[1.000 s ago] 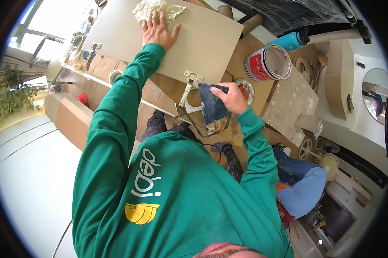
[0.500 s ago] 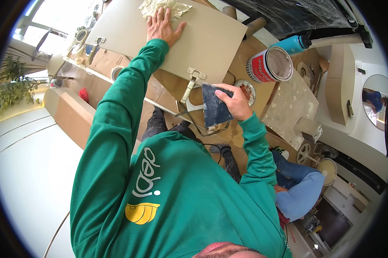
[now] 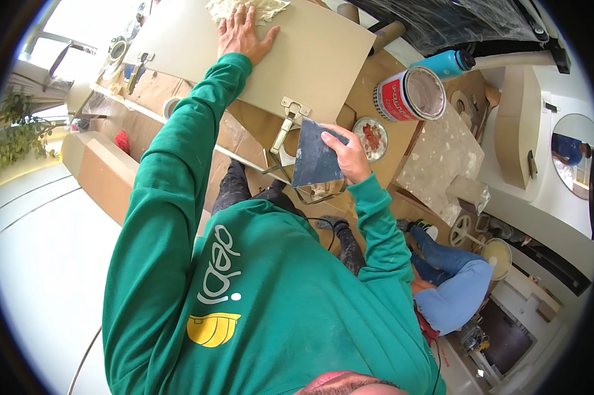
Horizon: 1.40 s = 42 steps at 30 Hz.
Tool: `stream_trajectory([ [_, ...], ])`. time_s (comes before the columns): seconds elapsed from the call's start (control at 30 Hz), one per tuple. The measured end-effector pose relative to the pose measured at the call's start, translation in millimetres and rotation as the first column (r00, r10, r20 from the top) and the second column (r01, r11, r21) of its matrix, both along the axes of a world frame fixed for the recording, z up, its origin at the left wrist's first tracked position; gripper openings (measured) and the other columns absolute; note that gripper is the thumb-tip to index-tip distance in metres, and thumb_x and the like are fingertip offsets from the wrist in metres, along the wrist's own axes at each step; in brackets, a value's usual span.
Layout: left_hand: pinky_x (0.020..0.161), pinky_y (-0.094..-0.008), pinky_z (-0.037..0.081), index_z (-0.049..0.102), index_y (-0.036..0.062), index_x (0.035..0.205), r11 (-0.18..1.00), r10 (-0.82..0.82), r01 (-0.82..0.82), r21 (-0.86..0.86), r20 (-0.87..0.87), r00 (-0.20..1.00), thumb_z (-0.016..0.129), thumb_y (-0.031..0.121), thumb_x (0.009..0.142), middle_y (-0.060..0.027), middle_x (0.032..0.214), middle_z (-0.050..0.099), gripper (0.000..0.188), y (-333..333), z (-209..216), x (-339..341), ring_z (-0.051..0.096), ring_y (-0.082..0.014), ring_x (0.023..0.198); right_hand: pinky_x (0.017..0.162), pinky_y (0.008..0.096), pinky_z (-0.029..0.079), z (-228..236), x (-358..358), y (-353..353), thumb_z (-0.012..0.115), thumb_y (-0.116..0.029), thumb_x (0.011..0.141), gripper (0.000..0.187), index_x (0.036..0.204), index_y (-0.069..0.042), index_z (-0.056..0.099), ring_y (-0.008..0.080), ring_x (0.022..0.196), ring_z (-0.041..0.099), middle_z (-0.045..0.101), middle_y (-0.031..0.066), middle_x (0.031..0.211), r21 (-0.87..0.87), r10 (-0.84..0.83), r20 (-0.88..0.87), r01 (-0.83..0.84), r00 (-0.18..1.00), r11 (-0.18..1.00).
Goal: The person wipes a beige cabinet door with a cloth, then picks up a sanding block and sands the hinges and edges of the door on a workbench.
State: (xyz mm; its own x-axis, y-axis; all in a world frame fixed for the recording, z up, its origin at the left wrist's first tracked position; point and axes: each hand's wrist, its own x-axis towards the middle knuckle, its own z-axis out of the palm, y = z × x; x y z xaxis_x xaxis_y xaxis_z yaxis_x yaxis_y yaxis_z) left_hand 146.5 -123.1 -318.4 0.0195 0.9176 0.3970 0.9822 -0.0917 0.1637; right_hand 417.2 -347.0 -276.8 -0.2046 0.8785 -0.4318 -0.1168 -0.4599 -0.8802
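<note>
My left hand (image 3: pixel 246 39) lies flat with spread fingers on a beige cabinet door panel (image 3: pixel 317 56). Its fingertips reach the edge of a crumpled cream cloth (image 3: pixel 271 9). In my right hand (image 3: pixel 351 157) is a dark blue-grey sheet of sandpaper (image 3: pixel 315 160), pinched at its right side with the thumb on top. The sheet is held just off the panel's near edge, beside a metal hinge (image 3: pixel 290 118). A second hinge (image 3: pixel 138 66) sits farther left along that edge. Right of the sheet stands a round dish (image 3: pixel 371 135) with reddish matter in it.
A red-labelled paint bucket (image 3: pixel 392 99) and a blue bottle (image 3: pixel 438 64) stand right of the panel. A paint-spotted board (image 3: pixel 442 164) lies nearer. Another person's jean-clad legs (image 3: pixel 458 276) are at the lower right. A cardboard box (image 3: pixel 106 174) is on the left.
My right hand and the sandpaper have shifted a little left, showing more of the dish. My left hand stays flat on the panel. The whole view has shifted slightly.
</note>
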Motion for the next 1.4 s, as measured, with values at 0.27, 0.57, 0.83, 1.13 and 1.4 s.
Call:
stream_trajectory([
  [0.27,0.128,-0.0466,0.018,0.038,0.0088,0.158,1.000,-0.003,0.003,0.013,-0.009,1.000,0.050,0.069,0.096,-0.0169,0.165,0.035,0.088,0.0,0.2,0.4,0.027,-0.0307,0.155,0.077,0.0249,0.056,3.8,-0.7,5.0,0.065,-0.016,0.101,0.024,0.115,0.003,0.071,0.0091,0.084,0.069,0.074,0.0049,0.096,-0.033,-0.003,-0.011,0.002,1.000,0.999],
  [0.57,0.128,-0.0486,0.017,0.035,0.0058,0.159,1.000,0.019,-0.018,0.014,-0.064,0.998,0.048,0.067,0.098,-0.0189,0.166,0.033,0.087,-0.7,-4.4,4.4,0.027,-0.0322,0.156,0.073,0.0284,0.055,5.9,1.5,12.3,0.065,-0.018,0.100,0.026,0.114,0.003,0.071,0.0118,0.079,0.068,0.075,0.0073,0.091,0.204,0.090,0.240,-0.141,0.966,0.969],
  [0.83,0.128,-0.0482,0.017,0.035,0.0065,0.159,1.000,0.009,-0.009,0.000,-0.039,0.999,0.048,0.067,0.098,-0.0185,0.165,0.034,0.087,0.0,-4.0,2.2,0.028,-0.0320,0.155,0.077,0.0351,0.055,38.1,9.6,36.8,0.065,-0.020,0.097,0.029,0.114,0.003,0.070,0.0226,0.080,0.070,0.074,0.0194,0.094,0.279,0.222,0.519,-0.409,0.826,0.869],
  [1.13,0.129,-0.0469,0.017,0.037,0.0081,0.159,1.000,-0.005,0.005,0.010,-0.023,1.000,0.049,0.067,0.097,-0.0179,0.165,0.035,0.086,-0.6,-2.3,0.6,0.027,-0.0313,0.156,0.081,0.0340,0.054,47.3,16.8,32.3,0.065,-0.021,0.098,0.028,0.116,-0.002,0.071,0.0203,0.083,0.069,0.075,0.0147,0.094,0.233,0.233,0.574,-0.429,0.785,0.873],
  [1.4,0.129,-0.0478,0.018,0.038,0.0076,0.158,1.000,0.007,-0.006,0.019,-0.030,1.000,0.050,0.067,0.097,-0.0174,0.164,0.036,0.086,-1.2,-1.2,1.7,0.029,-0.0324,0.155,0.078,0.0307,0.054,25.5,15.4,33.5,0.066,-0.019,0.098,0.027,0.114,0.002,0.071,0.0134,0.082,0.066,0.074,0.0077,0.092,0.193,0.219,0.469,-0.342,0.855,0.920],
])
